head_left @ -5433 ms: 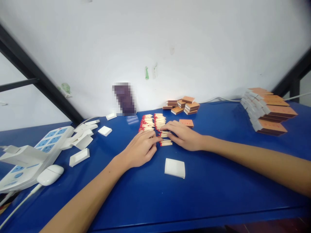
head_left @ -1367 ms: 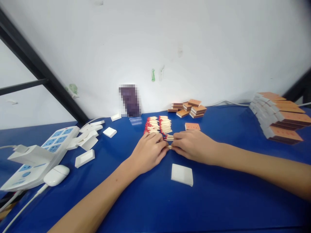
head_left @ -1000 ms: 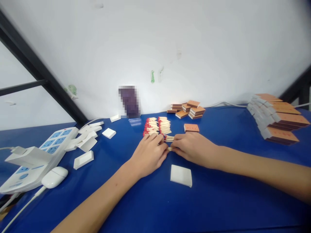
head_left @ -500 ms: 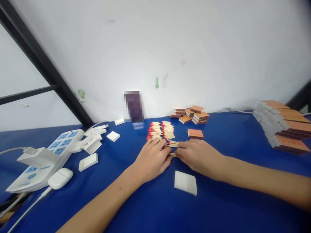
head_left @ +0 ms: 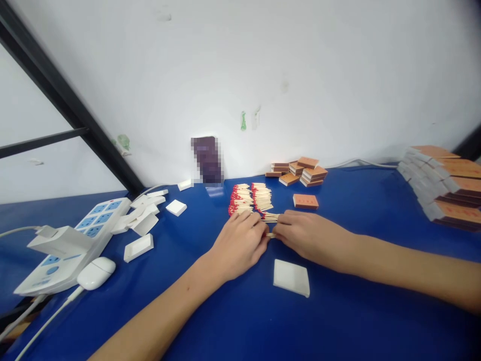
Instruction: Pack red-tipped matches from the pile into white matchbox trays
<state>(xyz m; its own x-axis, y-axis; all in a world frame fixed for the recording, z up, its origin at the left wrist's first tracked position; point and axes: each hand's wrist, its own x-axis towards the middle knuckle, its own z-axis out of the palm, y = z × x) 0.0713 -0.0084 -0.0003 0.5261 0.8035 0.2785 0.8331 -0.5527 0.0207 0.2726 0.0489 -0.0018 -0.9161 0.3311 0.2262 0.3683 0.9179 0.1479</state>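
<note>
My left hand [head_left: 242, 243] and my right hand [head_left: 311, 238] meet over the middle of the blue table, fingers closed. Between their fingertips a few matchsticks [head_left: 272, 235] show, pinched from both ends; how many is hidden. Just behind the fingers lies a small group of matches [head_left: 270, 217]. Farther back are two piles of red-tipped matches, a left pile [head_left: 241, 198] and a right pile [head_left: 262, 196]. In front of my hands rests a white matchbox tray [head_left: 291, 277]. A single orange matchbox [head_left: 305, 201] lies beyond my right hand.
Several matchboxes [head_left: 300, 172] are heaped by the wall, and a large stack of matchboxes [head_left: 447, 188] stands at the right. Loose white trays [head_left: 139, 247] lie at the left, beside a power strip [head_left: 93, 233] and a white earphone case [head_left: 96, 273]. A pixelated dark object [head_left: 208, 159] leans on the wall.
The view has shifted slightly. Both hands remain together, and less of the matchsticks shows between the fingertips than before.
</note>
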